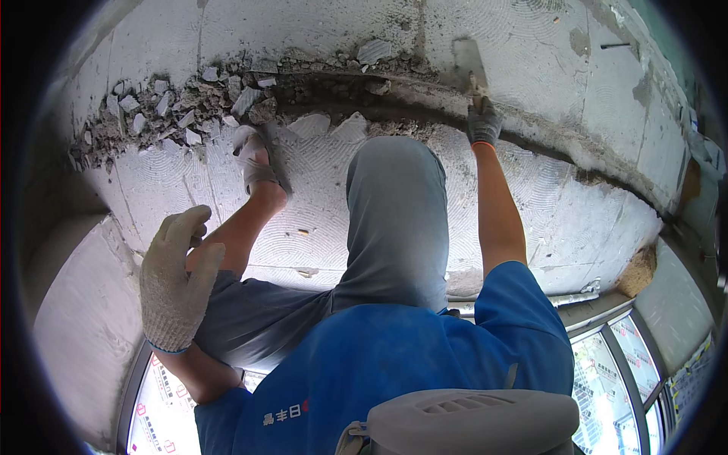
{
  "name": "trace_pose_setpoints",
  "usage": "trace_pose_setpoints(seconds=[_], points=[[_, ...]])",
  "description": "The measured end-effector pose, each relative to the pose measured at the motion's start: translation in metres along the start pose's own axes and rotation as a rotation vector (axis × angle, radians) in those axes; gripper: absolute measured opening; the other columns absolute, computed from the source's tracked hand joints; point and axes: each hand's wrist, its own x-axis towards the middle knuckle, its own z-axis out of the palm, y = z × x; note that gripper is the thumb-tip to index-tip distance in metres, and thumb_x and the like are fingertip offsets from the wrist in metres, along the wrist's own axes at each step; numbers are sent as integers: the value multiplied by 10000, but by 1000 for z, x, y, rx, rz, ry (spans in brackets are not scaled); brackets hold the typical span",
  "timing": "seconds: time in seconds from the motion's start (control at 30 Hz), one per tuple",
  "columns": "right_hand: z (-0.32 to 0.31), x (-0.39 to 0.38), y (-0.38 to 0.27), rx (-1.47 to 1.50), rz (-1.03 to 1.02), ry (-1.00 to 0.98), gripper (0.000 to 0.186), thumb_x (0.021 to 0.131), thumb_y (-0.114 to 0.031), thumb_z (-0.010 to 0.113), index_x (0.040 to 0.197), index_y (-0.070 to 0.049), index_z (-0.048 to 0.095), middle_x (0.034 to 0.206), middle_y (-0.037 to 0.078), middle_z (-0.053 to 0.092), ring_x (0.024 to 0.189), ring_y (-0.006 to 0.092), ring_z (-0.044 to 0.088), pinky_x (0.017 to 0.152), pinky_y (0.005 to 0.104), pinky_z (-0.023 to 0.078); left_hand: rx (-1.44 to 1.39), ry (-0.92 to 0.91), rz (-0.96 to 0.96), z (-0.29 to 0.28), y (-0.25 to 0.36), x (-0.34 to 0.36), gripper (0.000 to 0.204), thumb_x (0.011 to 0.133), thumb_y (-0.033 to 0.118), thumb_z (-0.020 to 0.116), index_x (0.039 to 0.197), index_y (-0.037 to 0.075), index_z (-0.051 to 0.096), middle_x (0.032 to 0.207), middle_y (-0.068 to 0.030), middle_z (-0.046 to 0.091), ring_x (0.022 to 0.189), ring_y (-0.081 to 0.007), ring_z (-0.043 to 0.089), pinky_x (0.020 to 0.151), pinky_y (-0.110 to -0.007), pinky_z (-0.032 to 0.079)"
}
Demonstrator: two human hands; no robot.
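My right hand [483,125], in a grey glove with an orange cuff, is closed round the handle of a trowel [469,64]. The trowel's flat blade points away from me over the far side of a long channel [425,110] in the pale floor. Beside my bent leg at the left, my left hand [180,280] is raised in a whitish knitted glove. Its fingers are bent and the thumb stands apart, with nothing in the hand. The channel's bottom looks dark and rough, and a greyish strip runs along its far edge.
Broken tile pieces and rubble [163,106] lie heaped at the far left. My sandalled foot [254,159] rests by the channel's near edge. Loose flat chunks [350,127] line that edge. Windows [614,379] stand at the lower right, and a brown sandy heap [638,271] sits near them.
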Motion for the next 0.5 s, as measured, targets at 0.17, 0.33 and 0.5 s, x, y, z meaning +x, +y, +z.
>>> trace_pose_setpoints(seconds=[0.17,0.33,0.5], points=[[57,-53,-78,163,-188,-54,385,815,-307,600,1132,-89,592,1085,186,609,997,357,582,864,423,464,12,26,-7,-1,4,1,358,796,176,590,1112,10,557,932,-159,592,823,-263,596,738,-366,482],[29,-69,-103,-95,-617,-142,366,818,-298,604,1115,-85,582,1070,161,610,980,345,582,838,434,469,-13,-9,7,0,1,-1,368,784,183,596,1111,18,554,923,-156,587,814,-266,596,729,-372,482],[5,28,-43,78,-81,250,388,817,-320,604,1092,-46,602,1027,202,627,936,362,602,813,415,476,-4,-1,-27,-2,-4,-3,375,781,189,596,1114,22,552,918,-156,583,810,-265,593,724,-375,480]])
